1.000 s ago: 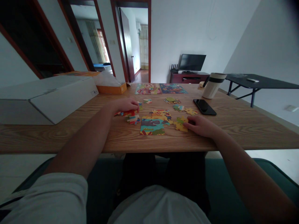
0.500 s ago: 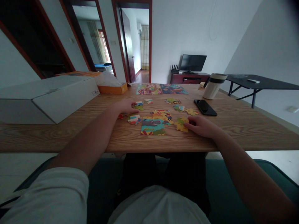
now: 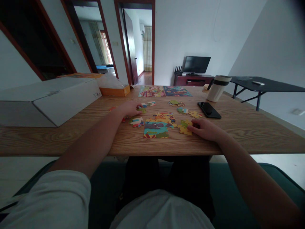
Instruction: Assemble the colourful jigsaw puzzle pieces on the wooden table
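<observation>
My left hand (image 3: 130,108) reaches over the table with its fingertips closed at the edge of a green puzzle piece (image 3: 142,110). My right hand (image 3: 203,128) pinches the right edge of a yellow puzzle piece (image 3: 185,127) with a green figure, low over the wood. Between the hands lies a partly joined puzzle (image 3: 156,128) with a grey hippo on turquoise and yellow parts above it. Just left of it sits a loose white, red and blue piece (image 3: 137,122). More pieces lie partly hidden under my left forearm.
Other pieces lie beyond, among them a small pile (image 3: 176,103) and a yellow piece (image 3: 195,114). A phone (image 3: 209,110) and a mug (image 3: 218,89) stand to the right. Picture sheets (image 3: 164,91) lie at the back; a white box (image 3: 66,98) and an orange box (image 3: 116,91) occupy the left.
My left hand has shifted slightly to the right, and its fingers have come closer together at the green piece. My right hand has stayed in place with the yellow piece.
</observation>
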Demonstrator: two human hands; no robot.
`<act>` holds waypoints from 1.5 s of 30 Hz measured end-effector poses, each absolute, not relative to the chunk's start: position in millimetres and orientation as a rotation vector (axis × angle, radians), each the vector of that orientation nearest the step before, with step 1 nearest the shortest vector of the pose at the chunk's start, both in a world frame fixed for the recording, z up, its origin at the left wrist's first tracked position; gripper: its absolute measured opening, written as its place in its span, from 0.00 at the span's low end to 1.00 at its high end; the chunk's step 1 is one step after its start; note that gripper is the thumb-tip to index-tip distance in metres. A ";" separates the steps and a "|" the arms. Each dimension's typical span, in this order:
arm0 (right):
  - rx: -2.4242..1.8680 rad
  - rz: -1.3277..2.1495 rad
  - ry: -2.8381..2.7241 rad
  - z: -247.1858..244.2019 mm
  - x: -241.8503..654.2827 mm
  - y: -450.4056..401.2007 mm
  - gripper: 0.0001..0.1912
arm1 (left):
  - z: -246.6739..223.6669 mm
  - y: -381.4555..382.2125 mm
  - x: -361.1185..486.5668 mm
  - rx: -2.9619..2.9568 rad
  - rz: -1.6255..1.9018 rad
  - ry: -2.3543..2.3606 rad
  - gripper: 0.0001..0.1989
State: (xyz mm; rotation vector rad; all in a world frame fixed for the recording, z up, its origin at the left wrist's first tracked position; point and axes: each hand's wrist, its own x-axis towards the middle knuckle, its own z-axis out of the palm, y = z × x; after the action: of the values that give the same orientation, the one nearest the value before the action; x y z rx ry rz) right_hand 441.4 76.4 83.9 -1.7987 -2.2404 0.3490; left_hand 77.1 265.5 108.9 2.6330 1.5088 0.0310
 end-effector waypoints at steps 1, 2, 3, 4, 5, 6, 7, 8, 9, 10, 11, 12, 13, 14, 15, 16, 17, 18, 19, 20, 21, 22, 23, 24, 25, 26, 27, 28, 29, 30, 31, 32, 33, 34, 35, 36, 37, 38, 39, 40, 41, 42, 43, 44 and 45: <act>-1.801 0.349 -2.240 83.7 441.6 76.4 0.18 | 109.1 265.6 76.1 2.622 0.029 1.484 0.29; -1.802 0.350 -2.240 83.5 441.8 76.5 0.18 | 109.4 265.4 75.2 2.617 0.026 1.466 0.29; -1.803 0.352 -2.239 83.3 441.9 76.6 0.17 | 109.8 264.8 74.5 2.620 0.021 1.452 0.30; -1.804 0.355 -2.236 83.3 442.0 76.6 0.17 | 110.4 263.8 74.2 2.629 0.014 1.447 0.31; -1.803 0.359 -2.235 83.3 442.0 76.5 0.17 | 111.3 262.3 74.2 2.640 0.011 1.443 0.32; -1.800 0.361 -2.235 83.4 441.9 76.5 0.17 | 112.3 260.6 74.6 2.649 0.010 1.431 0.33; -1.796 0.361 -2.237 83.6 441.8 76.3 0.17 | 113.5 258.7 75.2 2.656 0.020 1.413 0.34; -1.794 0.359 -2.239 83.9 441.6 76.2 0.17 | 114.6 256.8 76.0 2.662 0.040 1.392 0.35; -1.792 0.357 -2.241 84.3 441.4 76.0 0.17 | 115.6 255.2 76.9 2.670 0.070 1.375 0.34; -1.791 0.355 -2.243 84.6 441.2 75.8 0.17 | 116.3 254.0 77.8 2.685 0.112 1.355 0.32; -1.792 0.353 -2.245 84.9 441.1 75.6 0.17 | 116.7 253.3 78.6 2.704 0.164 1.337 0.29; -1.793 0.349 -2.244 85.2 440.9 75.5 0.18 | 116.6 253.1 79.3 2.721 0.220 1.325 0.27; -1.795 0.346 -2.242 85.3 440.9 75.5 0.18 | 116.1 253.4 80.0 2.731 0.277 1.318 0.25; -1.796 0.343 -2.241 85.3 440.9 75.5 0.18 | 115.2 254.0 80.7 2.731 0.330 1.316 0.24; -1.799 0.342 -2.238 85.1 441.0 75.6 0.18 | 114.0 254.8 81.3 2.723 0.375 1.319 0.24; -1.800 0.343 -2.236 84.8 441.1 75.7 0.18 | 112.7 255.7 81.9 2.712 0.411 1.332 0.23; -1.800 0.346 -2.235 84.5 441.3 75.8 0.18 | 111.3 256.5 82.5 2.703 0.436 1.347 0.23; -1.799 0.349 -2.233 84.0 441.5 76.0 0.18 | 110.1 257.2 83.0 2.697 0.454 1.358 0.23; -1.797 0.349 -2.231 83.5 441.7 76.2 0.17 | 109.0 257.8 83.3 2.693 0.466 1.367 0.23; -1.796 0.348 -2.228 82.9 442.0 76.5 0.17 | 108.1 258.4 83.5 2.689 0.470 1.370 0.23; -1.796 0.346 -2.226 82.4 442.2 76.7 0.17 | 107.4 259.0 83.5 2.685 0.479 1.371 0.22; -1.795 0.344 -2.226 81.9 442.5 76.9 0.17 | 106.9 259.5 83.2 2.677 0.491 1.371 0.22; -1.795 0.342 -2.226 81.6 442.7 77.1 0.18 | 106.5 260.1 82.6 2.666 0.503 1.369 0.22; -1.793 0.342 -2.228 81.4 442.9 77.2 0.18 | 106.2 260.7 81.8 2.652 0.512 1.364 0.21; -1.792 0.344 -2.230 81.3 443.1 77.3 0.18 | 105.9 261.2 80.8 2.638 0.510 1.355 0.21; -1.789 0.347 -2.230 81.3 443.2 77.2 0.18 | 105.6 261.7 79.8 2.626 0.496 1.345 0.21; -1.785 0.350 -2.231 81.4 443.2 77.1 0.17 | 105.3 262.0 78.9 2.617 0.468 1.335 0.21; -1.781 0.353 -2.231 81.6 443.3 76.9 0.17 | 105.0 262.2 78.2 2.611 0.434 1.326 0.22; -1.778 0.355 -2.231 81.8 443.3 76.8 0.17 | 104.6 262.2 77.8 2.606 0.406 1.321 0.22; -1.775 0.356 -2.231 82.0 443.3 76.6 0.17 | 104.2 262.2 77.7 2.601 0.388 1.320 0.23; -1.773 0.355 -2.232 82.1 443.3 76.5 0.17 | 103.8 262.1 77.9 2.594 0.386 1.321 0.23; -1.773 0.354 -2.234 82.2 443.2 76.5 0.17 | 103.5 261.9 78.6 2.586 0.394 1.322 0.24; -1.774 0.351 -2.235 82.2 443.2 76.5 0.18 | 103.5 261.4 79.6 2.579 0.408 1.321 0.24; -1.774 0.350 -2.238 82.2 443.2 76.6 0.18 | 103.6 260.8 81.0 2.579 0.421 1.317 0.24; -1.773 0.349 -2.240 82.2 443.2 76.6 0.18 | 104.2 259.9 82.5 2.584 0.430 1.309 0.24; -1.772 0.351 -2.241 82.1 443.2 76.7 0.18 | 105.0 258.7 84.2 2.593 0.435 1.300 0.25; -1.773 0.354 -2.240 82.1 443.2 76.7 0.18 | 106.2 257.2 86.0 2.604 0.430 1.288 0.25; -1.775 0.357 -2.238 82.0 443.2 76.7 0.18 | 107.6 255.5 87.7 2.615 0.415 1.271 0.24; -1.779 0.359 -2.237 82.0 443.2 76.7 0.18 | 109.0 253.7 89.3 2.624 0.392 1.249 0.24; -1.781 0.360 -2.237 82.0 443.2 76.7 0.18 | 110.4 251.7 90.7 2.626 0.361 1.215 0.24; -1.782 0.359 -2.237 82.1 443.2 76.7 0.18 | 111.6 249.7 91.9 2.619 0.319 1.173 0.24; -1.781 0.360 -2.238 82.1 443.2 76.7 0.18 | 112.5 247.8 92.9 2.604 0.270 1.125 0.24; -1.779 0.362 -2.238 82.1 443.2 76.8 0.18 | 113.1 245.8 93.7 2.582 0.225 1.082 0.25; -1.777 0.364 -2.237 82.1 443.2 76.8 0.18 | 113.4 244.1 94.5 2.556 0.190 1.053 0.25; -1.778 0.366 -2.237 82.1 443.3 76.8 0.18 | 113.4 242.7 95.1 2.534 0.167 1.040 0.25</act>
State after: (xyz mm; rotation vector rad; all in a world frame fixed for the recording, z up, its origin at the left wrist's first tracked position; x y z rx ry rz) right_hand 443.3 76.8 82.1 -1.7775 -2.2366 0.3658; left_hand 95.1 242.7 113.4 2.5340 1.0396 0.1674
